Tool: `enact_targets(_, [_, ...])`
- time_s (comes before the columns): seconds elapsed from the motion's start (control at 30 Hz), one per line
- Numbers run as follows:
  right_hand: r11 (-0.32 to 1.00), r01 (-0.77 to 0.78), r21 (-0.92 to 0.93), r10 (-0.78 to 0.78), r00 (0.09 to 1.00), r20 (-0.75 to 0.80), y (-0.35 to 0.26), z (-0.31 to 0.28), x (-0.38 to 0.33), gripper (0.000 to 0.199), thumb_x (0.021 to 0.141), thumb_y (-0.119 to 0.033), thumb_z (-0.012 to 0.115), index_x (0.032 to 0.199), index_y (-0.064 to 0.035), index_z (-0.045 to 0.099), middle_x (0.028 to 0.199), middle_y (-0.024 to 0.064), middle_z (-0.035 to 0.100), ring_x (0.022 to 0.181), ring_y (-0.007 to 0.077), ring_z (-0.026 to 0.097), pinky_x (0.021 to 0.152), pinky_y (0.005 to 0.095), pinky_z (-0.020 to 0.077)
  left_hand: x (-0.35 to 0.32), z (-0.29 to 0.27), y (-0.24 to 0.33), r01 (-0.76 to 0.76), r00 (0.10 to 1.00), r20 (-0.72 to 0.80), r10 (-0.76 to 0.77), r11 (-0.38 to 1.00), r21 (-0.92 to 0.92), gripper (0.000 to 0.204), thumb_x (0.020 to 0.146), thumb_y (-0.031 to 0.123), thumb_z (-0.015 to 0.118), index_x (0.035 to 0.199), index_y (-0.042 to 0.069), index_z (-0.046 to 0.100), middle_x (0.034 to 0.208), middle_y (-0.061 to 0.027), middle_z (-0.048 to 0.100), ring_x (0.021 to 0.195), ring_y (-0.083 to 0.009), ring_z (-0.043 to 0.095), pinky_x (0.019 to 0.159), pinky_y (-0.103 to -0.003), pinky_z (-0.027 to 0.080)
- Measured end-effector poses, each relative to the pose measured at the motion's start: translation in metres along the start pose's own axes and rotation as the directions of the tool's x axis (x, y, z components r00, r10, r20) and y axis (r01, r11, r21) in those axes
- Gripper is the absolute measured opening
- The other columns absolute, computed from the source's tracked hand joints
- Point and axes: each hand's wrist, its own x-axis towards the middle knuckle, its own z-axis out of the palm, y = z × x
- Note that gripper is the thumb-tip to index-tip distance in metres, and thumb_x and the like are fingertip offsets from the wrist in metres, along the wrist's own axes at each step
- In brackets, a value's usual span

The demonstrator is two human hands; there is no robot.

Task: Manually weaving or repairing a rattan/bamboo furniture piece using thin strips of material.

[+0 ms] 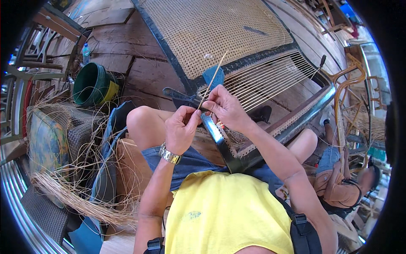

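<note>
A dark-framed chair (237, 163) lies across my lap, with small holes along its inner edge. Its far part carries a woven cane panel (203, 25); nearer, parallel cane strands (253, 86) stretch over the open seat. My left hand (181, 129), with a metal watch on the wrist, pinches the lower end of a thin tan cane strip (218, 69). Close beside it, my right hand (227, 108) has its fingers pressed together on the same strip, just above the frame's left rail. Behind the hands sits a blue cloth-like pad (216, 76). The fingers partly hide the strip's lower end.
At my left stand a green bucket (95, 84) and a plastic bottle (86, 53) on wooden boards. A bundle of loose cane strands (74, 197) spreads below them. To the right, another person (336, 184) sits near a bentwood chair frame (353, 78).
</note>
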Motion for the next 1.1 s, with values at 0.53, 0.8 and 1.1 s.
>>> enact_targets(0.53, [0.997,0.044,-0.062,-0.050,0.994,-0.100,0.021,0.014,0.009,0.013,0.102,-0.014,0.056,0.097,-0.0062,0.047,0.074,0.0020,0.059,0.063,0.0079,0.060,0.051,0.0233,0.0474,-0.002,0.006,-0.011,0.050,0.995,-0.086,-0.050,0.999,0.007,0.012,0.092,0.013,0.067,0.091,0.000,0.066,0.069,-0.0038,0.069,0.063,-0.0072,0.064,0.057,-0.023,0.049])
enact_targets(0.8, [1.000,-0.020,0.022,0.018,0.997,0.075,0.022,0.016,0.011,0.016,0.102,-0.017,0.057,0.095,-0.0075,0.048,0.067,0.0004,0.057,0.054,0.0053,0.056,0.046,0.0227,0.0447,0.001,0.004,-0.017,0.006,0.999,-0.033,-0.005,0.999,0.042,0.010,0.093,0.011,0.066,0.094,0.001,0.066,0.074,-0.0046,0.071,0.066,-0.0083,0.066,0.061,-0.025,0.052])
enact_targets(1.1, [0.996,-0.071,0.056,0.073,0.997,-0.031,0.031,0.021,0.012,0.025,0.097,-0.023,0.066,0.090,-0.0003,0.061,0.067,0.0017,0.060,0.054,0.0068,0.054,0.048,0.0238,0.0443,-0.004,0.001,-0.013,-0.087,0.994,-0.057,0.094,0.990,0.114,0.009,0.096,0.009,0.064,0.097,0.001,0.064,0.080,-0.0071,0.072,0.072,-0.0112,0.069,0.065,-0.026,0.054])
